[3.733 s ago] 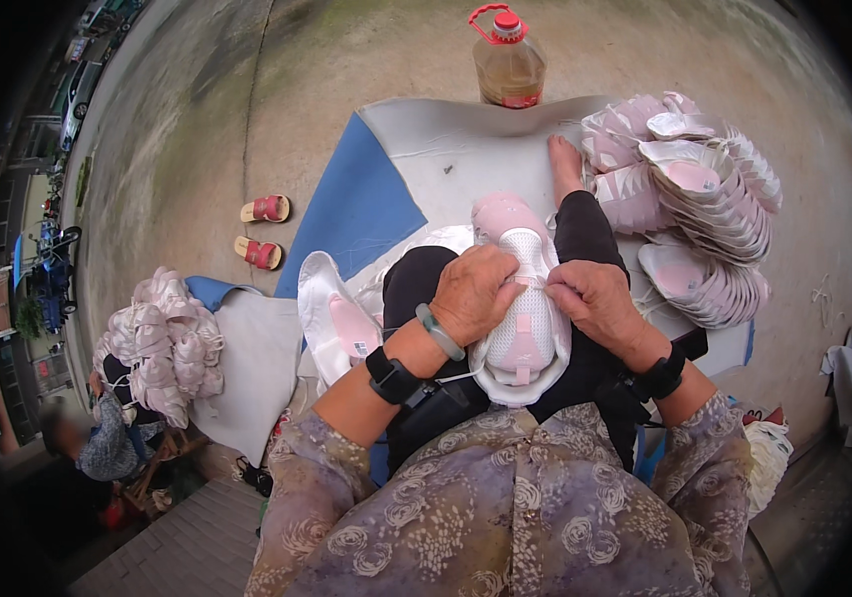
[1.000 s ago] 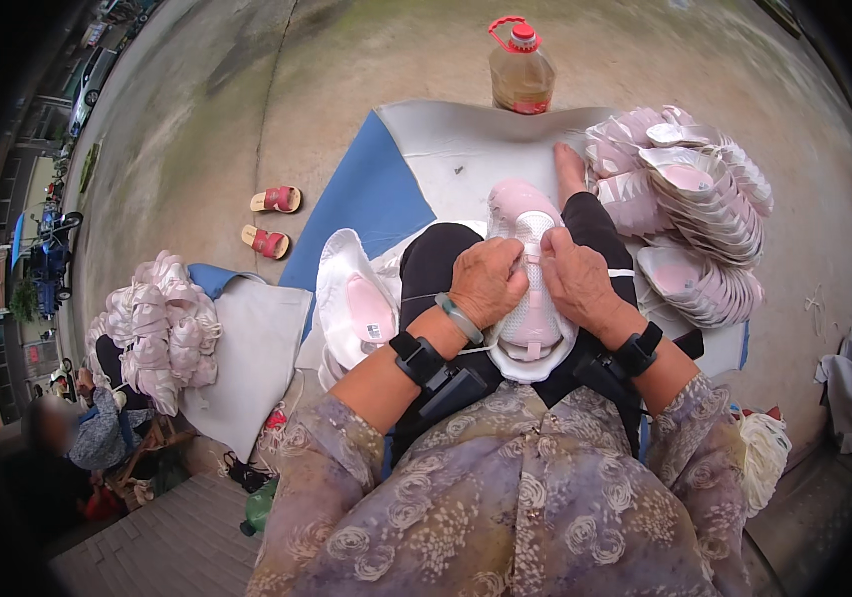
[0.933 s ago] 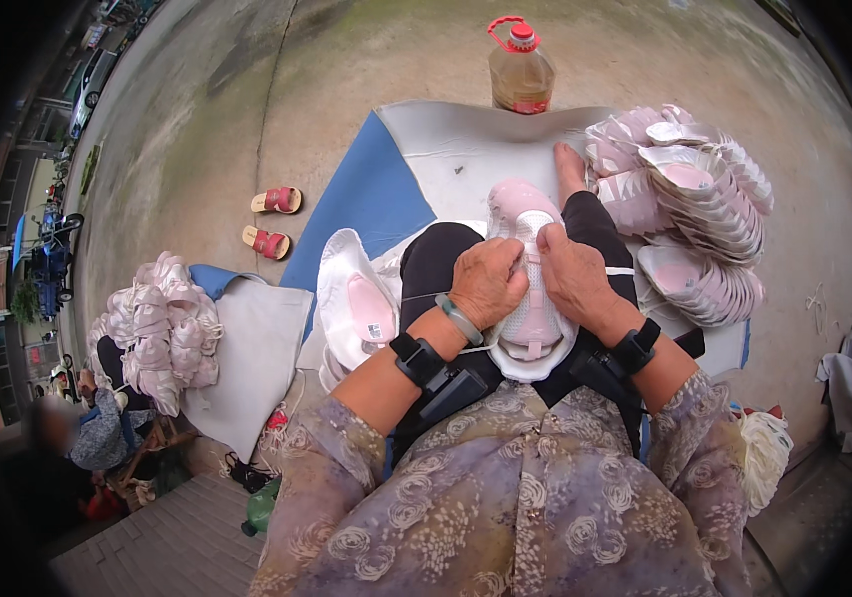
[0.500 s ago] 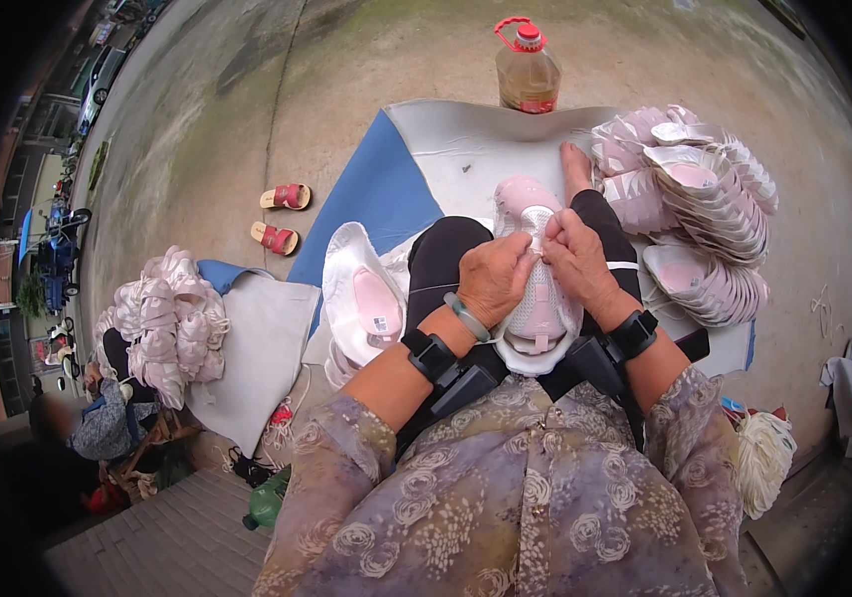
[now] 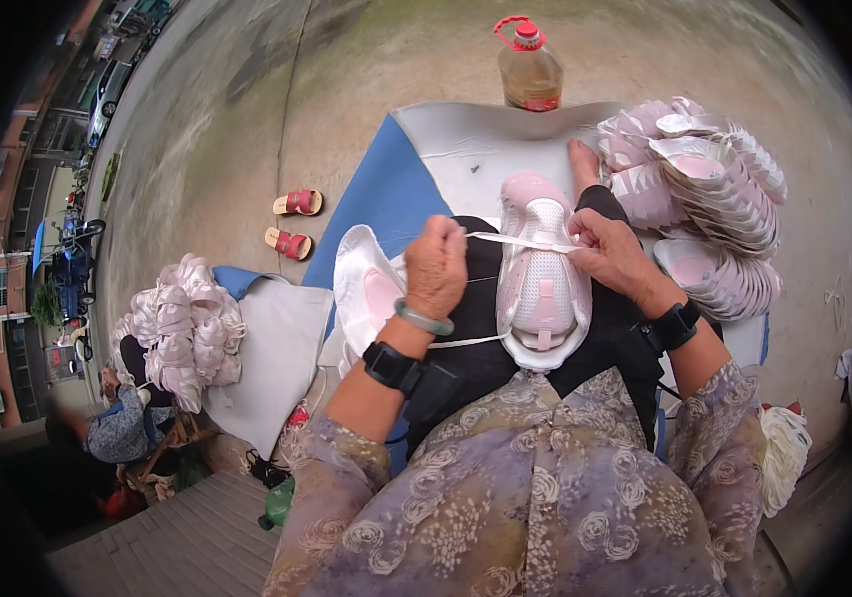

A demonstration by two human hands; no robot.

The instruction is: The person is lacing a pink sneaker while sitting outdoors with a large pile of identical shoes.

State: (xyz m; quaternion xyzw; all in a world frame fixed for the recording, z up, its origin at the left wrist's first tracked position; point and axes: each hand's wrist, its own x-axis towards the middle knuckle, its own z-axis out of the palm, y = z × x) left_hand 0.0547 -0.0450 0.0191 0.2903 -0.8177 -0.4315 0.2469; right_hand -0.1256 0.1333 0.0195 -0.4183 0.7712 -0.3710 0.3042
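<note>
A pink and white shoe upper (image 5: 545,289) lies across my thighs, its toe pointing away from me. A white shoelace (image 5: 506,239) runs taut across its front part. My left hand (image 5: 435,267), off to the left of the shoe, is closed on one end of that lace. At the shoe's right edge, my right hand (image 5: 613,255) pinches the lace between thumb and fingers. A loose strand of lace trails below my left hand toward the shoe's heel. Partly behind my left hand lie white shoe pieces with a pink insole (image 5: 382,289).
Stacked pink-white uppers (image 5: 720,189) stand at right, a bundled pile (image 5: 185,328) at left. A blue and white sheet (image 5: 376,199) lies beneath. Beyond are an oil jug (image 5: 531,75) and red sandals (image 5: 289,244). Another person (image 5: 117,428) sits at far left; white laces (image 5: 782,458) hang at right.
My hands, together over the shoe's front before, have moved apart. The left went out to the left, the right slightly right, and the lace between them is drawn tight.
</note>
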